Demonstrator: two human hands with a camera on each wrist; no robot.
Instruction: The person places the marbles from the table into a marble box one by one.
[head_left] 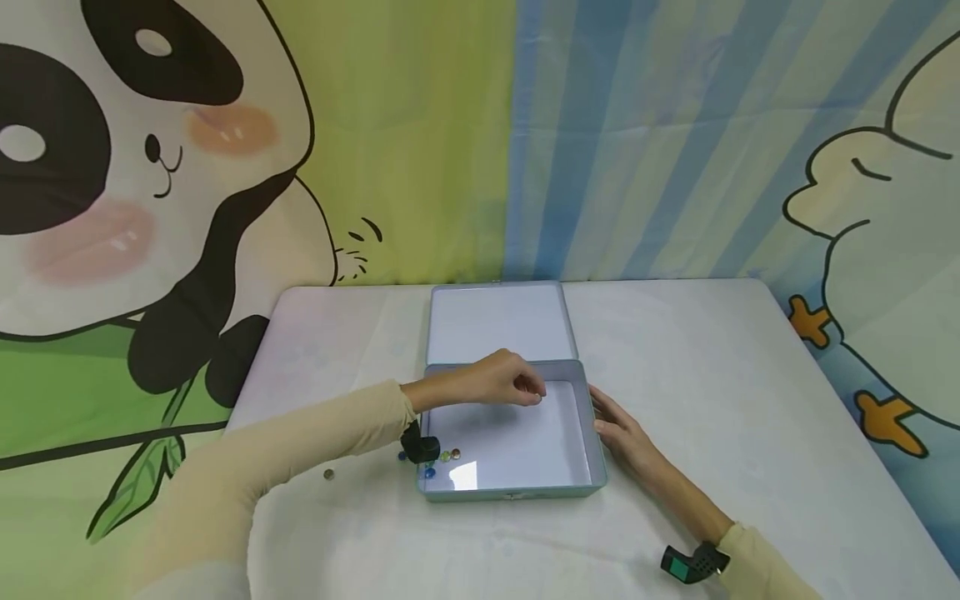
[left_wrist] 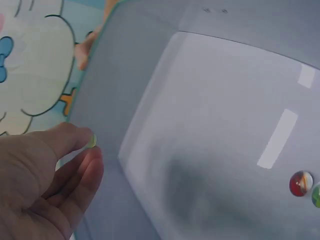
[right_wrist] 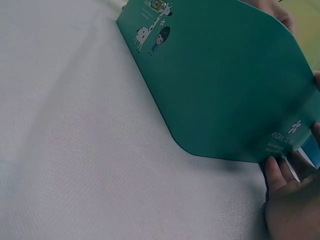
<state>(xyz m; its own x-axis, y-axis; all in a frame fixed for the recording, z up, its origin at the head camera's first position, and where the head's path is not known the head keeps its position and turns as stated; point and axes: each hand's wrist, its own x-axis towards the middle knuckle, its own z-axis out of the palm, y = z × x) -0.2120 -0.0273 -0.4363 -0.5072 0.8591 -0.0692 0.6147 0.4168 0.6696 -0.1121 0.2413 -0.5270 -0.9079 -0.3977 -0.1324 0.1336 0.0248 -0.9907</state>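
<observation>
Over the open tin box [head_left: 517, 493], my left hand [head_left: 491, 379] pinches a small yellow-green marble [left_wrist: 92, 141] between thumb and fingertips. The box has a pale inside and a green outer wall [right_wrist: 225, 85] with a printed giraffe. My right hand [head_left: 630, 437] rests its fingers against the box's right side; in the right wrist view its fingers [right_wrist: 274, 174] touch the wall near the bottom edge. Inside the box's near left corner lie several marbles, among them a red and white one [left_wrist: 301, 183], a green one [left_wrist: 317, 195] and a blue one [head_left: 430, 472].
The box's lid [head_left: 498, 321] lies folded back behind it. A loose marble [head_left: 328, 474] sits on the white tablecloth [head_left: 690, 358] left of the box. Another blue marble [head_left: 402, 456] is just outside the left wall, near the wrist camera. Printed curtains [head_left: 420, 142] hang behind.
</observation>
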